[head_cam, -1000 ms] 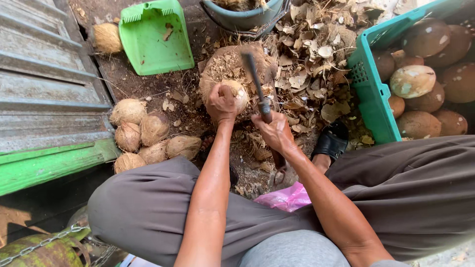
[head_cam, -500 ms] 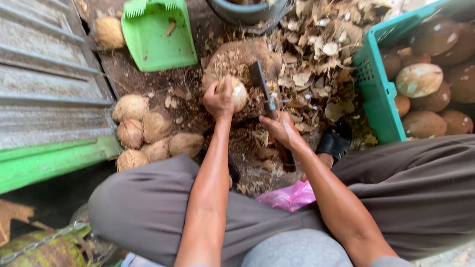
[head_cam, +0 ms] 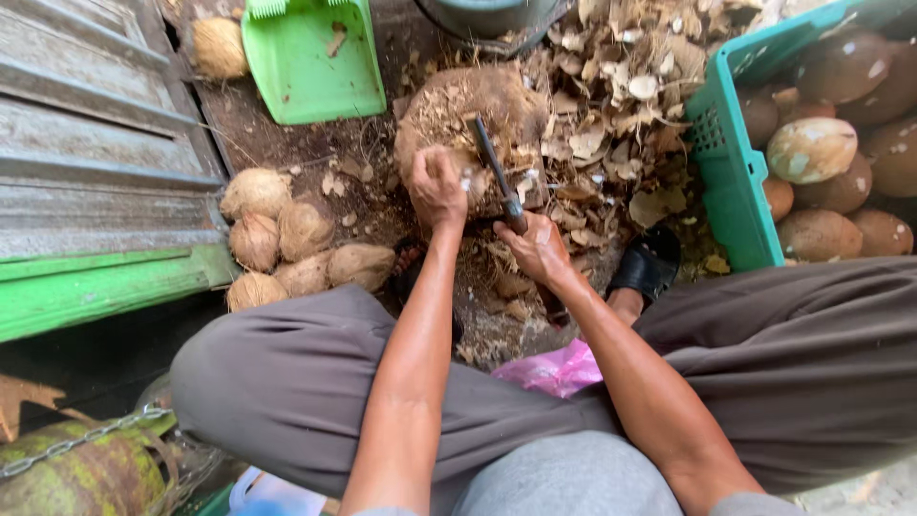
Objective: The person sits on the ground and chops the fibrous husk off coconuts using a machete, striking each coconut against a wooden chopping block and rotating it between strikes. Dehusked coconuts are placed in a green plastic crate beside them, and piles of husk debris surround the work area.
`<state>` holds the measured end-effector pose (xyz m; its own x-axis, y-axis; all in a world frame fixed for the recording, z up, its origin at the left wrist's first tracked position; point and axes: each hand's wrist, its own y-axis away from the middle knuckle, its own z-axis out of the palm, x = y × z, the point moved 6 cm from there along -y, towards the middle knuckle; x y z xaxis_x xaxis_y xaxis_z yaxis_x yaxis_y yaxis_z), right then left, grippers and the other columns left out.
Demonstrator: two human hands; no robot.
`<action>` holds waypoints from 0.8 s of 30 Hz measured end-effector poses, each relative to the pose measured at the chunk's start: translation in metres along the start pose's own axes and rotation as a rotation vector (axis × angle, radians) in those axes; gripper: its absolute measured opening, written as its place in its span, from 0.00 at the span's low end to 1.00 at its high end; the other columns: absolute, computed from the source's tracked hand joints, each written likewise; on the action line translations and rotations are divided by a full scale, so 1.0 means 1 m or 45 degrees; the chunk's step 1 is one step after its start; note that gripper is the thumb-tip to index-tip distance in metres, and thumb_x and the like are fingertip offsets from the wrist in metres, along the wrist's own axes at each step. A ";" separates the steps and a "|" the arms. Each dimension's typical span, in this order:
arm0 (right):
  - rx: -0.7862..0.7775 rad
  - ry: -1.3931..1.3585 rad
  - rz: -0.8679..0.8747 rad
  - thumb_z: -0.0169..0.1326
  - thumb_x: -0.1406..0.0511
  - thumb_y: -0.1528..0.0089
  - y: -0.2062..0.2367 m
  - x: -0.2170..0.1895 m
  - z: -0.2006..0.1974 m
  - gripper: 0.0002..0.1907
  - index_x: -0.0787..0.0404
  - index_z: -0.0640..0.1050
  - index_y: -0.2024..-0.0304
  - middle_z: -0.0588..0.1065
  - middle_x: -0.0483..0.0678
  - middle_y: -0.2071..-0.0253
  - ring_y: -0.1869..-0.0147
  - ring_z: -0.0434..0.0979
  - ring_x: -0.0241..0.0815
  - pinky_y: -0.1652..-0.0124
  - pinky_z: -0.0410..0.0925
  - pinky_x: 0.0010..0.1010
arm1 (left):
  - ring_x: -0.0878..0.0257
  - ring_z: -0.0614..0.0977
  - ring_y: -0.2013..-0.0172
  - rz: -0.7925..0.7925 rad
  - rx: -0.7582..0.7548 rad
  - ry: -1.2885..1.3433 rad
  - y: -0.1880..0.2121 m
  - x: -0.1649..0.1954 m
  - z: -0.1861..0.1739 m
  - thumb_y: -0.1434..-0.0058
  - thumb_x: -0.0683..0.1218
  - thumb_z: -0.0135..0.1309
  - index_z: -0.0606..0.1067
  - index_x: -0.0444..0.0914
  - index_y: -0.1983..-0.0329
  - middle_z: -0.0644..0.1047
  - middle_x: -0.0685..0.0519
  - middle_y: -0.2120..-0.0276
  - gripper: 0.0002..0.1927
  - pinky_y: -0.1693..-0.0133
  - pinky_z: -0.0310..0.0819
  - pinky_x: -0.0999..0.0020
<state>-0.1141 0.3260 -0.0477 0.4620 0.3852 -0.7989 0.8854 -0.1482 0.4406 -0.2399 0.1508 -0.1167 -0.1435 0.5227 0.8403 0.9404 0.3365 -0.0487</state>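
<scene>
A seated person's left hand (head_cam: pixel 437 186) clamps one pale husked coconut (head_cam: pixel 468 182) on the round wooden chopping block (head_cam: pixel 478 110); the right hand (head_cam: pixel 537 247) grips one dark-bladed cleaver (head_cam: pixel 492 167), now lowered against it. Five fibrous brown coconuts (head_cam: pixel 287 244) wait alongside.

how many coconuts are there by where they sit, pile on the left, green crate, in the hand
Husked coconuts in the left pile: 5
Coconut lying alone by the green dustpan: 1
Coconuts visible in the green crate: about 8, some cut off by the edge
Coconut held by the left hand on the block: 1
Total: about 15
</scene>
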 end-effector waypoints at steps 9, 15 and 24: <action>0.089 -0.252 -0.084 0.55 0.56 0.32 -0.010 0.017 0.002 0.21 0.62 0.71 0.74 0.69 0.45 0.81 0.81 0.65 0.38 0.80 0.61 0.36 | 0.60 0.79 0.69 0.209 -0.060 -0.250 0.000 0.000 0.001 0.26 0.59 0.36 0.72 0.44 0.60 0.76 0.53 0.64 0.19 0.69 0.80 0.64; -0.016 0.084 -0.044 0.57 0.53 0.35 -0.024 0.032 0.016 0.14 0.53 0.77 0.70 0.72 0.41 0.79 0.79 0.70 0.34 0.77 0.65 0.32 | 0.59 0.82 0.64 0.298 0.036 -0.094 0.005 0.009 -0.010 0.27 0.57 0.40 0.75 0.44 0.59 0.79 0.52 0.62 0.17 0.66 0.78 0.63; -0.041 -0.163 0.151 0.55 0.56 0.34 -0.021 0.039 0.017 0.18 0.61 0.72 0.74 0.69 0.43 0.80 0.81 0.66 0.35 0.80 0.65 0.34 | 0.54 0.78 0.69 -0.120 -0.050 0.025 -0.001 -0.021 0.000 0.32 0.58 0.43 0.75 0.42 0.62 0.78 0.47 0.66 0.18 0.69 0.75 0.58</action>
<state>-0.1137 0.3285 -0.0945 0.5674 0.2471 -0.7855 0.8233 -0.1554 0.5459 -0.2375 0.1397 -0.1338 -0.2261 0.4743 0.8508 0.9344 0.3525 0.0518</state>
